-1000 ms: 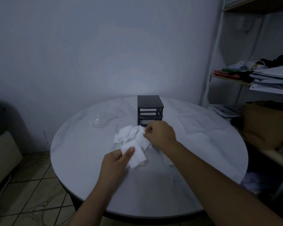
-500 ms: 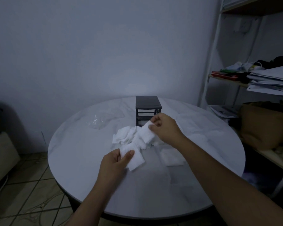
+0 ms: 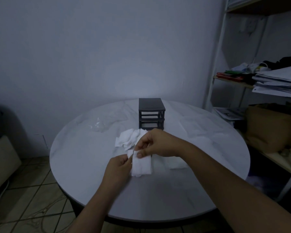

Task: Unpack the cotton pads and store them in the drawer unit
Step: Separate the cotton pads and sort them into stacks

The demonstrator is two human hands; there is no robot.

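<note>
The held pads [image 3: 141, 165] make a white oblong above the near half of the tabletop [image 3: 84, 165]; the long axis runs up and down in the view, short edges at top and bottom; how many lie in that stack cannot be told. The right hand [image 3: 160, 143] comes in from the right with its wrist bent down, thumb and curled fingers [image 3: 142, 144] pinching the top edge; the left hand [image 3: 119, 167] rises from below, pinching the upper left corner. Just beyond, one loose pile [image 3: 128, 139] of pads lies on the tabletop, too jumbled to count; one more flat pad [image 3: 176, 163] lies just right of the held ones. One dark drawer unit [image 3: 151, 113] stands upright behind the pile, open front facing the person; one crumpled clear wrapper [image 3: 97, 126] lies to its left. A shelf [image 3: 228, 78] with papers [image 3: 279, 81] stands at the right.
</note>
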